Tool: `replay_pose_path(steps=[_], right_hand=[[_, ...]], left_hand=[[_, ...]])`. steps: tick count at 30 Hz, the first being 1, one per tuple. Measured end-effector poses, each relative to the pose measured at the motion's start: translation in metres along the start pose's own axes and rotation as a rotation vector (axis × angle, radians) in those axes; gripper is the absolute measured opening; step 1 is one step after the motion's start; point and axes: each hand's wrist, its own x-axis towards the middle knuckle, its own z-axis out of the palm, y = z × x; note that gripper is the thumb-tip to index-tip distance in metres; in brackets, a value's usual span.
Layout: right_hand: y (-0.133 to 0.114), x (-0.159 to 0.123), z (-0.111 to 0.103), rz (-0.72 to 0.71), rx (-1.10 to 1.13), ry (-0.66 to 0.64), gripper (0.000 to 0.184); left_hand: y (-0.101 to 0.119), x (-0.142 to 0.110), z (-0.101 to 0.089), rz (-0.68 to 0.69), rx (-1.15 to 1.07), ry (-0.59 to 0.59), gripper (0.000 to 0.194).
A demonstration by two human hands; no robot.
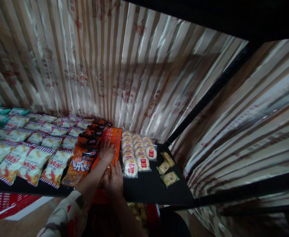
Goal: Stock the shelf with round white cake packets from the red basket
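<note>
My left hand (107, 152) reaches forward from a flower-patterned sleeve and lies flat, fingers spread, on the row of orange snack packets (112, 137) on the black shelf (146, 187). My right hand (114, 179) is just behind it at the near end of the same row. Its fingers are closed round the front orange packet (102, 180) at the shelf's front edge. To the left of the hands stands a row of dark orange crisp bags (79, 166).
Clear packs of round white cakes with red labels (137, 153) lie right of the hands, then three small yellow-green packets (167, 169). White striped snack bags (33, 158) fill the shelf's left. Striped shiny wrapping (134, 65) covers the back and right walls. A black post (208, 95) marks the corner.
</note>
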Motion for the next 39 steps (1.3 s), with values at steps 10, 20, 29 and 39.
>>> replay_pose_path(steps=[10,20,29,39], right_hand=[[-0.001,0.001,0.000,0.011,-0.009,0.001,0.045],[-0.002,0.000,-0.001,0.005,0.024,-0.011,0.046],[0.012,0.000,-0.011,-0.055,0.172,0.108,0.037],[0.066,0.023,-0.067,-0.056,0.081,0.164,0.036]], left_hand=[[0.000,-0.013,0.004,0.011,0.006,0.133,0.038],[0.002,-0.029,0.001,0.052,-0.097,0.164,0.033],[0.001,-0.030,0.005,0.081,-0.072,0.228,0.033],[0.004,-0.030,0.005,0.078,-0.058,0.253,0.031]])
